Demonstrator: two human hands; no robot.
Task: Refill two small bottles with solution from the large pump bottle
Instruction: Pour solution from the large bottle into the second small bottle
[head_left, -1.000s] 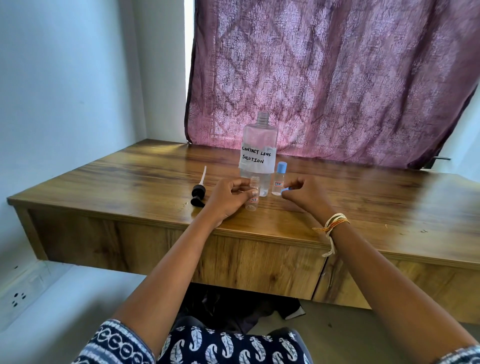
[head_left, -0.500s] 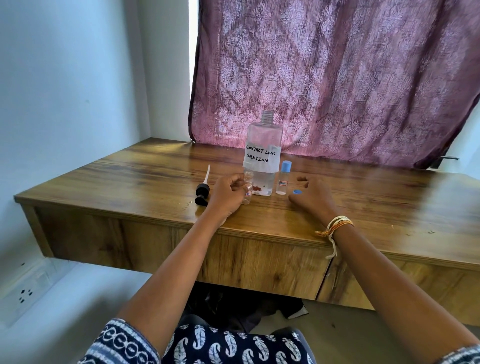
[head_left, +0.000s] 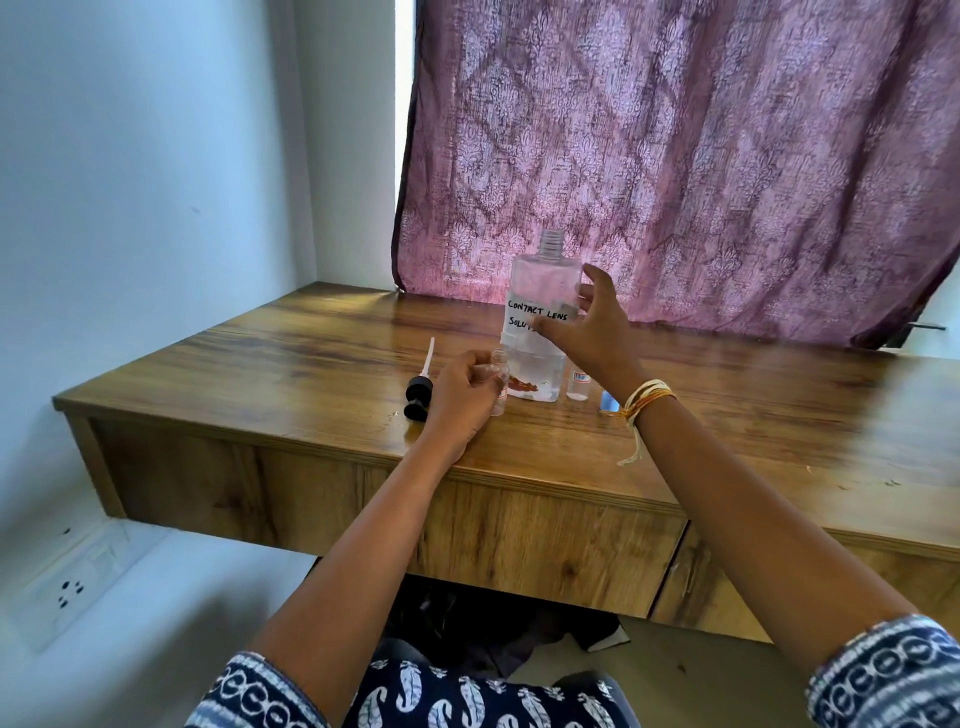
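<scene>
The large clear bottle (head_left: 537, 291), labelled "contact lens solution", stands uncapped on the wooden desk (head_left: 291, 364) with liquid low in it. My left hand (head_left: 460, 395) grips a small uncapped clear bottle (head_left: 500, 382) upright on the desk just left of the large one. My right hand (head_left: 589, 332) is raised at the large bottle's right side, fingers spread, thumb across the label; I cannot tell whether it touches. A second small bottle (head_left: 577, 385) stands right of the large one, its top hidden by my right wrist. A blue cap (head_left: 608, 401) lies beside it.
The black pump head (head_left: 418, 397) with its white tube lies on the desk left of my left hand. A purple patterned curtain (head_left: 675, 156) hangs behind the desk. A blue wall (head_left: 145, 182) closes the left side.
My right hand left the blue cap on the desk and rose to the large bottle's side. My left hand kept its hold on the small bottle.
</scene>
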